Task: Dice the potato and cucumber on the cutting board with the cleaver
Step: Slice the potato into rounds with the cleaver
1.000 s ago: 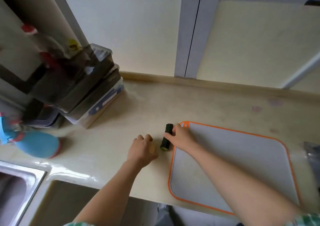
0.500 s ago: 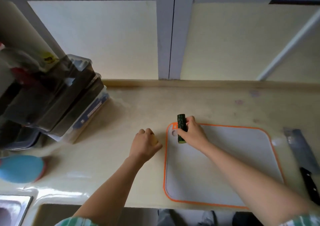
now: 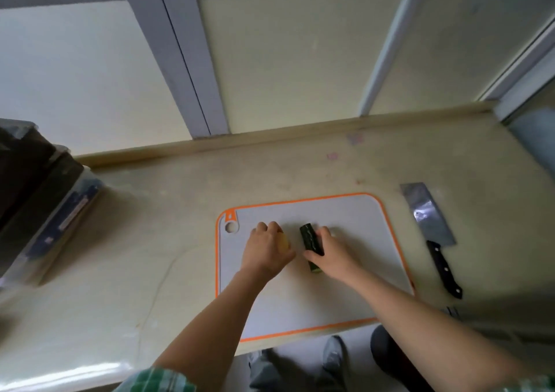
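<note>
Head view looks down on both hands over the cutting board: left hand curls round what seems the potato, mostly hidden; right hand grips the cucumber, its near end covered. Cleaver lies on the counter to the right.

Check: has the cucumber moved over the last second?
Yes. The cucumber, held by the right hand, went rightward: from the counter just outside the cutting board's orange left edge to over the board's middle.
</note>
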Action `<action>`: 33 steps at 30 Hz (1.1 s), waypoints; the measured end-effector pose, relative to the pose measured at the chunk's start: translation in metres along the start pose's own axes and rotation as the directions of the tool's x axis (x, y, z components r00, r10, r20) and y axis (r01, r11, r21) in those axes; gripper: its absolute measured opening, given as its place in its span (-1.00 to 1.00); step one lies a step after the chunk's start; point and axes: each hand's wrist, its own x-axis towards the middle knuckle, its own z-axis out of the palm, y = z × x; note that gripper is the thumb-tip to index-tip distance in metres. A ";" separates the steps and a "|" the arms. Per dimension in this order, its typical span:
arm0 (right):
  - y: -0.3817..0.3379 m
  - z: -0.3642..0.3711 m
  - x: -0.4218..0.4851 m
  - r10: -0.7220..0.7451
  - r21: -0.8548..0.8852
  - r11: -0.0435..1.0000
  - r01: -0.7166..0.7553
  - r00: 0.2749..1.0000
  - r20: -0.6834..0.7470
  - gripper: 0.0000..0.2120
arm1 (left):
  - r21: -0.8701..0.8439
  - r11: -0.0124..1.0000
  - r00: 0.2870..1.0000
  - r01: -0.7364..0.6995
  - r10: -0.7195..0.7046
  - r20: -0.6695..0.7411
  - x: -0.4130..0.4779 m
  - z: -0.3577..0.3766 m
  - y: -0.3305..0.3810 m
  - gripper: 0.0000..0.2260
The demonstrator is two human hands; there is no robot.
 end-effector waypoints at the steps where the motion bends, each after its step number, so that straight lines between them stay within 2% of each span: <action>1: 0.002 0.001 -0.001 -0.001 0.026 1.000 0.000 1.000 0.005 -0.50 | 0.023 1.000 1.000 -0.007 0.007 0.001 -0.001 0.005 0.001 -0.57; 7: 0.012 0.001 -0.002 -0.038 0.081 0.996 0.035 0.999 0.035 -0.51 | 0.255 0.967 0.999 -0.026 0.017 0.036 -0.008 0.019 0.004 -0.44; 9: 0.017 -0.009 -0.003 -0.042 0.101 0.994 0.036 0.997 0.057 -0.52 | 0.301 0.954 1.000 -0.003 0.009 -0.019 -0.012 0.021 0.010 -0.40; 12: 0.036 -0.037 -0.007 -0.040 0.135 0.990 0.040 0.999 -0.005 -0.59 | 0.351 0.936 0.980 -0.038 0.103 -0.171 -0.013 0.023 0.025 -0.51; 14: 0.059 -0.061 -0.010 -0.018 0.087 0.996 0.026 0.996 -0.087 -0.63 | 0.400 0.915 0.967 -0.046 0.141 -0.212 -0.012 0.027 0.043 -0.62; 19: 0.129 -0.106 -0.028 0.165 -0.115 0.975 -0.192 0.964 -0.207 -0.57 | 0.549 0.833 0.996 0.067 -0.021 -0.089 -0.006 0.045 0.080 -0.61; 23: 0.164 -0.114 -0.043 0.270 -0.228 0.916 -0.331 0.927 -0.260 -0.55 | 0.553 0.822 0.990 0.135 -0.095 -0.100 -0.001 0.059 0.091 -0.62; 27: 0.179 -0.111 -0.047 0.306 -0.164 0.925 -0.343 0.927 -0.216 -0.48 | 0.568 0.797 0.978 0.205 -0.149 -0.144 0.001 0.068 0.094 -0.65; 33: 0.195 -0.114 -0.044 0.264 -0.043 0.959 -0.279 0.942 -0.207 -0.52 | 0.611 0.739 0.958 0.284 -0.245 -0.149 0.004 0.073 0.094 -0.68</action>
